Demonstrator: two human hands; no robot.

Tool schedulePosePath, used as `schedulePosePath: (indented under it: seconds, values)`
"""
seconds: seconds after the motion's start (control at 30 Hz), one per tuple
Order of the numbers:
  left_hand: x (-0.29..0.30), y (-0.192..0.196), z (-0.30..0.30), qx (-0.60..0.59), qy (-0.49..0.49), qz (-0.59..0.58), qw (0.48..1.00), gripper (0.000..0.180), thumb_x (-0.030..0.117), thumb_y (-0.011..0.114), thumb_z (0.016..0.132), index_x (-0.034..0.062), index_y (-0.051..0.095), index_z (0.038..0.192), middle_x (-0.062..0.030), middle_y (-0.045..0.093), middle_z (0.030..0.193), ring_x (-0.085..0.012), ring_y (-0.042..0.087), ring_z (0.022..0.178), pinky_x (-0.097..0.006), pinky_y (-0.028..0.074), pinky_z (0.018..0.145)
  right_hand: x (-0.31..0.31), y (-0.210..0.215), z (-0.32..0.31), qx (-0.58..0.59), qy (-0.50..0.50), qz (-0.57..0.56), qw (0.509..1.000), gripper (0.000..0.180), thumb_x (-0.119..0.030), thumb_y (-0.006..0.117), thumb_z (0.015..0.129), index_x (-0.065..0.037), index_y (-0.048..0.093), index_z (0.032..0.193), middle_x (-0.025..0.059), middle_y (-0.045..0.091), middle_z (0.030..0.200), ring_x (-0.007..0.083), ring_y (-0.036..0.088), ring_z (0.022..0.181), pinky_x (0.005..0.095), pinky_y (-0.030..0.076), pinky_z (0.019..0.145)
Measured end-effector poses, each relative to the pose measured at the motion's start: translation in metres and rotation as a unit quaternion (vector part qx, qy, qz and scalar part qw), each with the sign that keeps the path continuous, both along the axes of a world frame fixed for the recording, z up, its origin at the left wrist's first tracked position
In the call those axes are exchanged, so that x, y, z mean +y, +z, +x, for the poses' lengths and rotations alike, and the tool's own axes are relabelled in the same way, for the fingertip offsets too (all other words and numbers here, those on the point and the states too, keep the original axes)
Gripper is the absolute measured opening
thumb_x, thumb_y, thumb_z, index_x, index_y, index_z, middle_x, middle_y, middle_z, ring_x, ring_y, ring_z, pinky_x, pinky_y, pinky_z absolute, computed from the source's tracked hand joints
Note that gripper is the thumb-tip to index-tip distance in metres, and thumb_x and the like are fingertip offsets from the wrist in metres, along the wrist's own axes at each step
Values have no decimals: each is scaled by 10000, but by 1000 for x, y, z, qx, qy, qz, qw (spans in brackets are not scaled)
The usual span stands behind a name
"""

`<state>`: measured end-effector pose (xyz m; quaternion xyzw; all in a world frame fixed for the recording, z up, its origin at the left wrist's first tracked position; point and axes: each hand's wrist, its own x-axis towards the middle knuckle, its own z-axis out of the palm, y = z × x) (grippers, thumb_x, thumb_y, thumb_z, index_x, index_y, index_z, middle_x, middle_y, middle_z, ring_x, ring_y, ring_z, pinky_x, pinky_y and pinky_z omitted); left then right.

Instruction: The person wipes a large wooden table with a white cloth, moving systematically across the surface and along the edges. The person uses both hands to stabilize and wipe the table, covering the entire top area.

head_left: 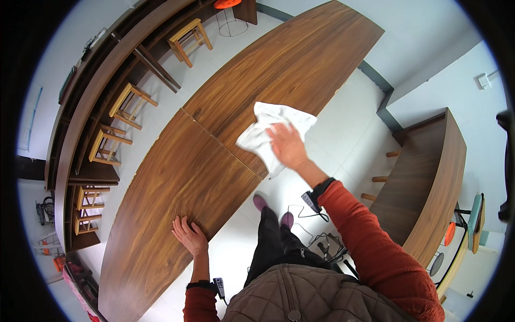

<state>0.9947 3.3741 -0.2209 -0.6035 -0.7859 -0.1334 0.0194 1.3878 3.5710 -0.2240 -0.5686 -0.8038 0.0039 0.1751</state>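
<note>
A white cloth (283,119) lies crumpled on the brown wooden tabletop (214,107), at its near right edge, with one corner hanging over the side. My right hand (287,144) presses the cloth against the wood, its fingers bent onto the fabric and slightly blurred. Farther left and nearer to me, my left hand (190,235) rests on the same tabletop by the near edge. Its fingers are spread a little and hold nothing. A seam (222,144) crosses the table between my two hands.
Wooden stools (134,104) stand along a long dark counter (102,70) at left. A brown wooden cabinet (429,188) stands at right, near the wall. Black cables (330,246) lie on the floor beside my feet. A red-topped stool (227,4) is at the far end.
</note>
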Motion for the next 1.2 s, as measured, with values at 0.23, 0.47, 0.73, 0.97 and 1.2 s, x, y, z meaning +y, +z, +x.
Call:
schedulePosePath:
  seconds: [0.23, 0.47, 0.73, 0.97, 1.2]
  values:
    - [-2, 2, 0, -15, -14, 15, 1000, 351, 144, 544, 923, 44, 516, 1258, -196, 430, 1429, -406, 329, 1379, -587, 198, 1149, 99, 6, 95, -88, -257, -77, 959, 626, -573, 453, 938, -269, 384, 1481, 150, 293, 1556, 379, 259, 1430, 597, 192, 1136]
    - [-2, -3, -2, 0, -8, -6, 1000, 365, 125, 533, 914, 44, 499, 1269, -205, 418, 1439, -406, 324, 1384, -592, 185, 1153, 107, 2, 44, -152, -145, -101, 972, 612, -472, 424, 973, -178, 344, 1504, 121, 292, 1572, 329, 287, 1437, 614, 180, 1142]
    - [-7, -8, -6, 5, -4, -9, 1000, 395, 126, 536, 915, 72, 484, 1304, -188, 414, 1454, -392, 327, 1390, -583, 197, 1154, 36, -3, 48, -41, -5, -31, 999, 596, -423, 547, 920, -145, 435, 1435, 126, 382, 1502, 319, 345, 1387, 559, 224, 1143]
    - [-10, -9, -7, -4, -16, 2, 1000, 411, 101, 542, 900, 75, 470, 1303, -189, 425, 1435, -405, 347, 1370, -609, 194, 1142, 173, -6, 159, -88, -286, -52, 953, 648, -540, 438, 953, -186, 367, 1491, 167, 311, 1551, 371, 283, 1427, 600, 192, 1136]
    - [26, 25, 20, -29, -6, -27, 999, 358, 79, 556, 888, 54, 529, 1245, -199, 445, 1399, -409, 399, 1331, -650, 214, 1112, 173, -15, 108, -110, -84, -49, 989, 508, -355, 464, 970, -159, 444, 1438, 99, 381, 1523, 309, 343, 1403, 573, 240, 1135]
